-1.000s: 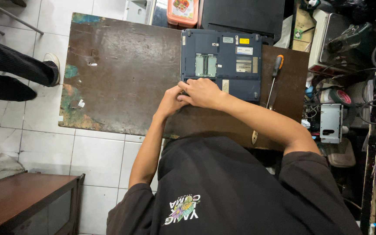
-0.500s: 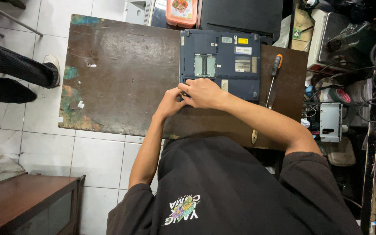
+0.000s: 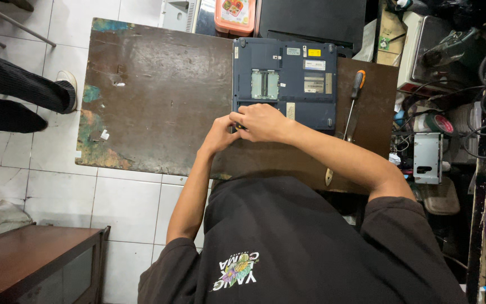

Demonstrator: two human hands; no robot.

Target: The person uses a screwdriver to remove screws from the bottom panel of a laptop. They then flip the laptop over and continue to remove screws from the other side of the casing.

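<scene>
- While the earlier frames are compared, nothing is seen to have moved: both hands stay at the near left corner of the blue laptop (image 3: pixel 285 81).
- It lies underside up on the worn brown table (image 3: pixel 158 101), its long axis running left to right.
- The left hand (image 3: pixel 219 135) and right hand (image 3: pixel 261 122) are pressed together, fingers curled (whatever is pinched is hidden).
- A screwdriver (image 3: pixel 353 101) lies beside the laptop.

One laptop (image 3: pixel 285 81) lies underside up on one brown surface (image 3: pixel 158 95). Two hands work at its near edge: one left hand (image 3: pixel 219 135), one right hand (image 3: pixel 261 122). One screwdriver (image 3: pixel 353 101) with an orange and black handle lies beside it. One orange box (image 3: pixel 234 14) sits at the far edge. One wooden cabinet (image 3: pixel 35 262) stands on the floor.
</scene>
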